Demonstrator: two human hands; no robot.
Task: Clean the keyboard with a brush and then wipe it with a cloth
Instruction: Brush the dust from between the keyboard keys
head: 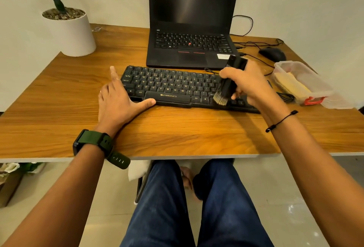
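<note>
- Head view: the black flat plastic keyboard with gold "ZEBRONICS" lettering (177,87) lies on the brown wood-grain surface (177,128), just in front of the open black laptop (190,47).
- The right hand (250,83) has its fingers curled around the black handle of the small brush with pale bristles (226,85). The bristles point down and touch the keys near the right end of the keyboard.
- The left hand (118,99) lies flat with straight, spread fingers at the left end of the keyboard; the thumb touches its front edge. It holds nothing.
- The step in hand seems to be the brushing, and the wiping is not yet begun.
- To do it well, I would keep the left hand pressing so the keyboard does not slide, and hold the brush a little tilted so the bristles go into the gaps between the keys.
- Short strokes in one direction, row after row toward the left end of the keyboard, should push the dust off the edge and not deeper under the keys.
- The pressure should be light, because hard pressing only bends the bristles flat.
- The clear plastic box with a red clip (303,83), to the right of the keyboard, holds something pale yellow, perhaps the cloth; I cannot tell for sure.
</note>
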